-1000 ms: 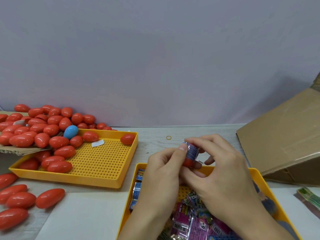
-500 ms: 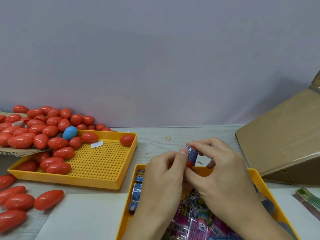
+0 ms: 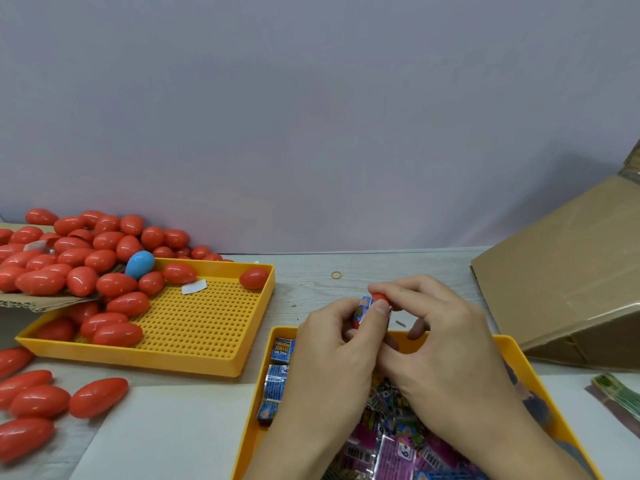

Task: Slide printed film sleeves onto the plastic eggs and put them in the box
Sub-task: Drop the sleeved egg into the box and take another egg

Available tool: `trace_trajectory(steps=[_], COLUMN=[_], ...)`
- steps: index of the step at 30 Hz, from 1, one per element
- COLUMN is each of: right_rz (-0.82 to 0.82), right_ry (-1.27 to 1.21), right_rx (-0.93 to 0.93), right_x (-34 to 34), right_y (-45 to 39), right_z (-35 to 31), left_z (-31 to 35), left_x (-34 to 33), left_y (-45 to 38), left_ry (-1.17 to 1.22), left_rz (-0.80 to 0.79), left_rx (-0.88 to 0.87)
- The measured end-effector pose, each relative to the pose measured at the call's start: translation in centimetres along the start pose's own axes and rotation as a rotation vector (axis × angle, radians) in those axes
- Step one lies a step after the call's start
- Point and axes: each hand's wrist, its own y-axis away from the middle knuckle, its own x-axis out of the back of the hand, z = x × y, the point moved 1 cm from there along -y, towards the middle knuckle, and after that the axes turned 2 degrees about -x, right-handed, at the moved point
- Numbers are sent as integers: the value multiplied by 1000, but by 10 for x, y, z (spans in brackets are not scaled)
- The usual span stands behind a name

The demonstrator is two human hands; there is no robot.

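Both hands hold one red plastic egg (image 3: 381, 298) above the near yellow tray (image 3: 512, 355). A blue printed film sleeve (image 3: 363, 309) wraps the egg's lower part, and the red tip pokes out on top. My left hand (image 3: 332, 344) pinches the sleeve from the left. My right hand (image 3: 440, 337) grips egg and sleeve from the right, thumb pressed on the sleeve. Flat printed sleeves (image 3: 391, 448) fill the near tray. The cardboard box (image 3: 561, 271) stands at the right with its flap sloping.
A second yellow perforated tray (image 3: 194, 327) at the left holds several red eggs and one blue egg (image 3: 139, 264). More red eggs (image 3: 38, 400) lie on the table at the near left. A rubber band (image 3: 336, 275) lies behind my hands.
The sleeve has slid further down the egg, so the red tip now shows above it. Both hands have dropped slightly toward the tray.
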Motion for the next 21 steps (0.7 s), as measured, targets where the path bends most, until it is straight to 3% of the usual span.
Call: trace_trajectory(steps=[12,21], right_rz=[-13,-56], right_ry=[-101,-104], right_rx=[-4,-35], right_x=[-1,-6], right_y=[1,2], right_z=[3,5], left_z=[-3,-5], left_x=[2,4], left_y=[-2,0], left_ry=[95,-39], left_rz=[18,54], left_rx=[14,-56])
